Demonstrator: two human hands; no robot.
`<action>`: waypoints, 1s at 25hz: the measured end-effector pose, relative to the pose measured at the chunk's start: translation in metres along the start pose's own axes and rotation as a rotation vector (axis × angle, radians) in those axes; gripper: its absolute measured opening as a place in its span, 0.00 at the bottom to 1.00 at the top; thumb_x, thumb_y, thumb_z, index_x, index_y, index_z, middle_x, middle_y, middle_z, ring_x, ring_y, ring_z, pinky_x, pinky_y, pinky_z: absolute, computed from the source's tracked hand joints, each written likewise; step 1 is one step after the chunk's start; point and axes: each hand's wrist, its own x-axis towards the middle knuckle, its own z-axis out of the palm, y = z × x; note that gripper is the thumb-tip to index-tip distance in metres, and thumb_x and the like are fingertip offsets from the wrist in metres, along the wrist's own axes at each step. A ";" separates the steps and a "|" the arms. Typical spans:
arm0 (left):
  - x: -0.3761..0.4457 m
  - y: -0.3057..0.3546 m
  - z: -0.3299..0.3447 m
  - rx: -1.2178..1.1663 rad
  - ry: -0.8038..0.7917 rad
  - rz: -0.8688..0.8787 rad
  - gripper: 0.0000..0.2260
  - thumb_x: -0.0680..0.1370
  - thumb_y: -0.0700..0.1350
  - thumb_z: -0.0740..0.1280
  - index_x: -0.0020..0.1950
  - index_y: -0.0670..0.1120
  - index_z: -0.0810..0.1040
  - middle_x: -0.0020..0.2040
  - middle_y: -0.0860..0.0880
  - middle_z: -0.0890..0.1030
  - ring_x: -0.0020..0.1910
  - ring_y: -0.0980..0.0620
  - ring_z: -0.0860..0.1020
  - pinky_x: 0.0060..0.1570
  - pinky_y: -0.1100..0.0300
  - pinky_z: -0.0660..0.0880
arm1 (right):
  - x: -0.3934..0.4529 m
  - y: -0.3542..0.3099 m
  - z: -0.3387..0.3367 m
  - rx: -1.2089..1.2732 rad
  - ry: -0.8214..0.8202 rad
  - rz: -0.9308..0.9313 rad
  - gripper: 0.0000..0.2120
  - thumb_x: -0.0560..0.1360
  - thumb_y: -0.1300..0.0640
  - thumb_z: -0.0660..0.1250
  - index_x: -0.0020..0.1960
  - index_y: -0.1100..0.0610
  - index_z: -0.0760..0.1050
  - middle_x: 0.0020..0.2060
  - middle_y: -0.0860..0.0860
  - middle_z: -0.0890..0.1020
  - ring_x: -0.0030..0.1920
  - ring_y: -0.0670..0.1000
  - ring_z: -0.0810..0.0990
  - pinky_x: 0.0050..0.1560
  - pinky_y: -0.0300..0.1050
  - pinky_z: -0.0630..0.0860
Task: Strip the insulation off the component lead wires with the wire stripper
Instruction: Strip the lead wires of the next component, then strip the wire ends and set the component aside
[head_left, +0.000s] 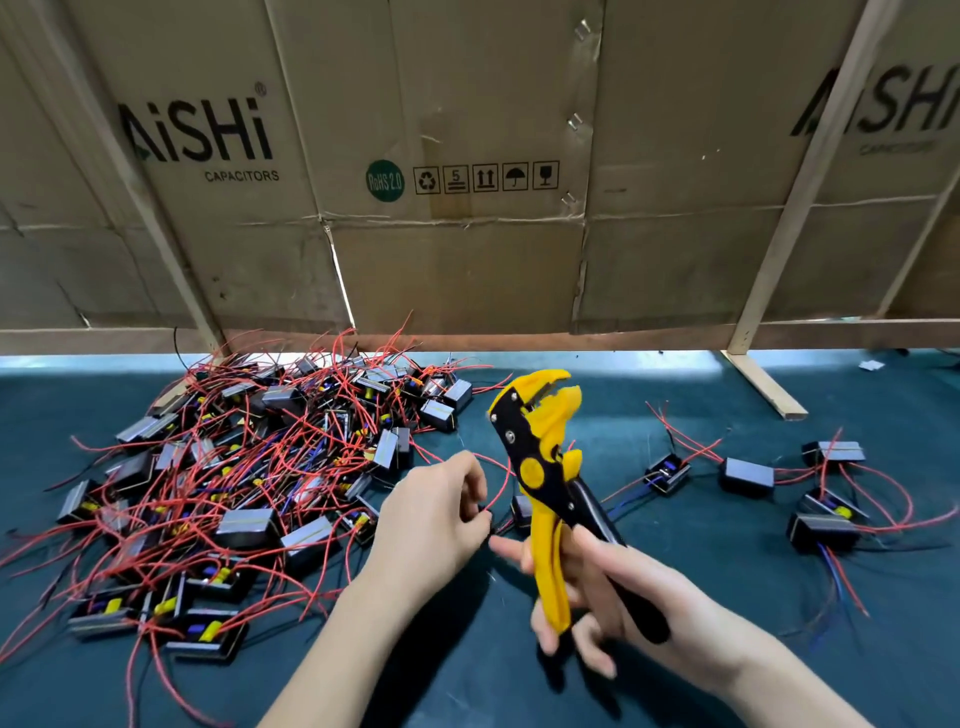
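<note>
Stripper (545, 478) stands upright in your right hand (613, 597), fingers curled round its handles, head raised with the jaws apart. Just left of it, your left hand (436, 519) pinches a red lead (501, 486); the component (521, 512) it belongs to is mostly hidden behind the stripper. The pile (249, 467) lies farther left, finished ones (748, 475) right.
</note>
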 end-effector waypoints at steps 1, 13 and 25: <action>0.000 -0.001 -0.001 -0.006 -0.004 -0.013 0.08 0.70 0.42 0.71 0.42 0.50 0.72 0.33 0.55 0.77 0.37 0.52 0.77 0.40 0.54 0.75 | 0.003 0.001 0.000 0.007 0.042 0.016 0.26 0.76 0.42 0.64 0.59 0.64 0.69 0.67 0.58 0.76 0.39 0.55 0.79 0.24 0.39 0.69; -0.002 0.002 -0.019 -0.202 -0.297 0.239 0.06 0.72 0.42 0.73 0.39 0.47 0.77 0.36 0.53 0.80 0.36 0.57 0.77 0.40 0.64 0.73 | -0.005 -0.006 -0.057 0.138 0.632 -0.070 0.29 0.67 0.37 0.63 0.55 0.60 0.73 0.42 0.60 0.82 0.41 0.56 0.83 0.27 0.42 0.72; -0.002 -0.001 -0.013 0.255 0.070 -0.379 0.27 0.72 0.72 0.62 0.32 0.49 0.77 0.30 0.53 0.78 0.38 0.50 0.78 0.34 0.60 0.68 | -0.017 -0.009 -0.054 -0.229 0.622 -0.351 0.22 0.64 0.68 0.70 0.57 0.60 0.74 0.49 0.54 0.83 0.52 0.54 0.82 0.54 0.42 0.77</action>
